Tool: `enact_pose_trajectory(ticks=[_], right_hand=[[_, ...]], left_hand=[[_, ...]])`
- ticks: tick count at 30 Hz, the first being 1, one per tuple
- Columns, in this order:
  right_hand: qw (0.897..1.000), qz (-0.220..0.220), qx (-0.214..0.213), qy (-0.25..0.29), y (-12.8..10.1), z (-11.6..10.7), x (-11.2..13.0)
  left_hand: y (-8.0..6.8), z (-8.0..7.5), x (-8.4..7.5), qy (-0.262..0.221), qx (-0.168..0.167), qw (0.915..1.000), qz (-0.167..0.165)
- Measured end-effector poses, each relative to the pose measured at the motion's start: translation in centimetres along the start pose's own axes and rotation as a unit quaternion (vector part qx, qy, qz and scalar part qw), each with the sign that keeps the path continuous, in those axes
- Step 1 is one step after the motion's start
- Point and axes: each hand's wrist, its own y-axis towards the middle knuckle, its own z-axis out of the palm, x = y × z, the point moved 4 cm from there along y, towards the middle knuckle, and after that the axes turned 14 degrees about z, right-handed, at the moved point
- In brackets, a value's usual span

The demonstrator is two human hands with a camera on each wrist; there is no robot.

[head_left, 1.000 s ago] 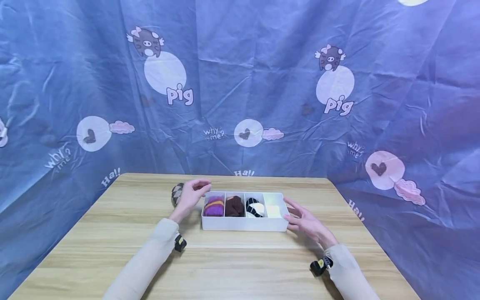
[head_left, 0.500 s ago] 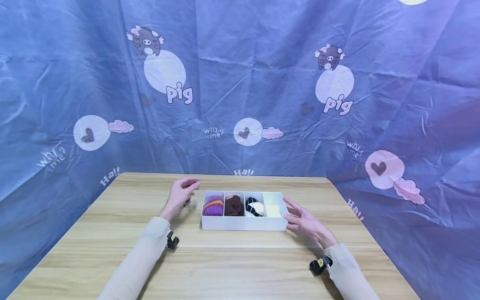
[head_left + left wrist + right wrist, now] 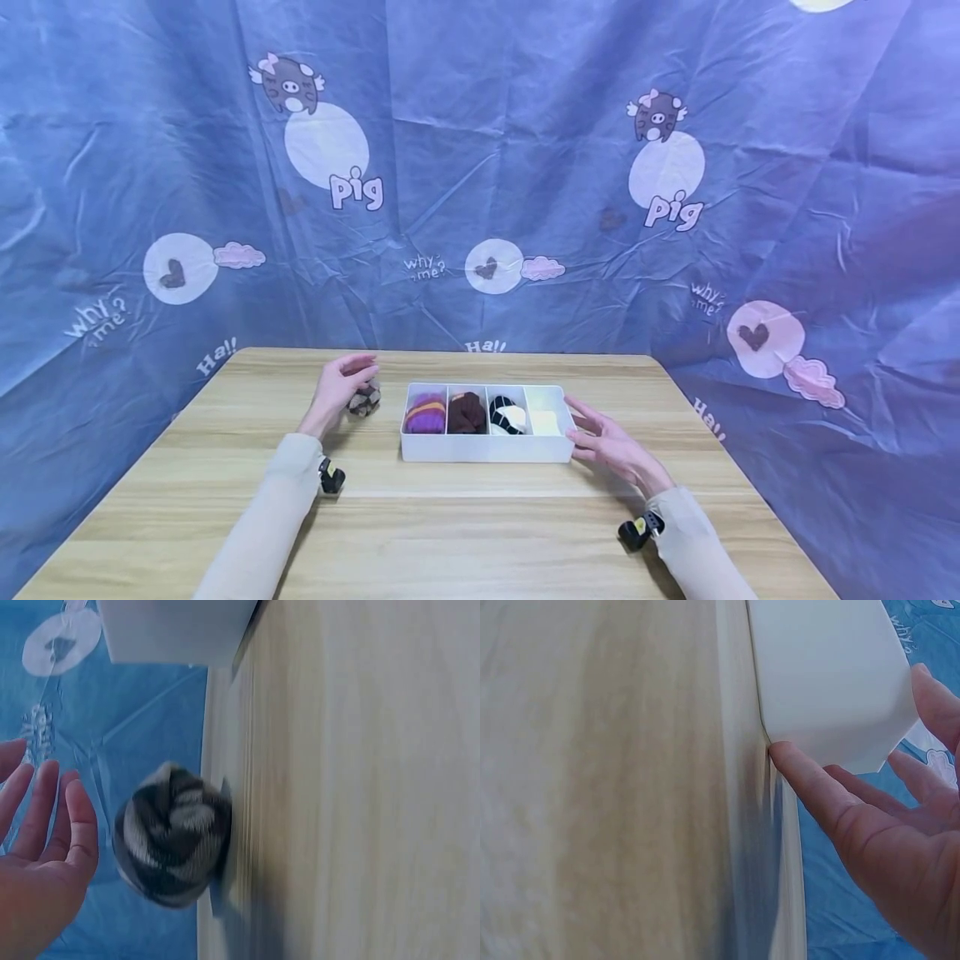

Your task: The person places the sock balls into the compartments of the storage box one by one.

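Observation:
My left hand (image 3: 341, 390) hovers beside a rolled-up grey and black patterned sock (image 3: 364, 400) on the table. In the left wrist view that sock (image 3: 174, 834) is a round bundle, and the left hand's fingers (image 3: 81, 817) are extended, apart from it. A white divided box (image 3: 487, 448) stands to the right. It holds a purple rolled sock (image 3: 426, 415) with a yellow stripe, a dark brown one (image 3: 467, 413) and a black and white one (image 3: 508, 417). My right hand (image 3: 618, 450) rests against the box's right end, fingers mostly straight; in the right wrist view a fingertip (image 3: 781, 750) touches its lower edge.
The light wooden table (image 3: 480, 533) reaches back to a blue cloth backdrop (image 3: 465, 167) printed with cartoon pigs. The box's rightmost compartment (image 3: 543, 410) shows its white floor. A small black camera (image 3: 330, 477) sits on the left wrist, another (image 3: 637, 531) on the right.
My left hand has drawn leftward, away from the box. The patterned sock, partly hidden behind that hand before, now shows to the right of it. The right hand and box stay put.

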Motion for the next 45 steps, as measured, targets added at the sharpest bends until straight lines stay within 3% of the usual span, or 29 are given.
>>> enact_pose_trajectory(ticks=[9, 22, 30, 37, 45], right_hand=[[1.000, 0.000, 0.002, -0.002, 0.0, -0.2, 0.0], [1.000, -0.003, 0.007, 0.004, -0.1, -0.1, 0.0], [1.000, 0.001, 0.004, 0.006, 0.0, 0.0, 0.1], [1.000, -0.006, 0.013, 0.009, -0.2, -0.1, 0.0], [1.000, -0.001, 0.007, 0.007, -0.1, -0.2, 0.0]], left_hand=[[0.4, -1.7, 0.3, 0.060, -0.010, 0.9978, -0.026], [0.3, -2.5, 2.0, 0.076, 0.011, 0.9955, -0.056], [0.3, -2.3, 3.2, 0.072, 0.043, 0.9940, -0.070], [0.3, -1.8, 3.2, 0.082, 0.052, 0.9937, -0.055], [0.1, -1.4, 3.0, 0.089, 0.073, 0.9911, -0.066]])
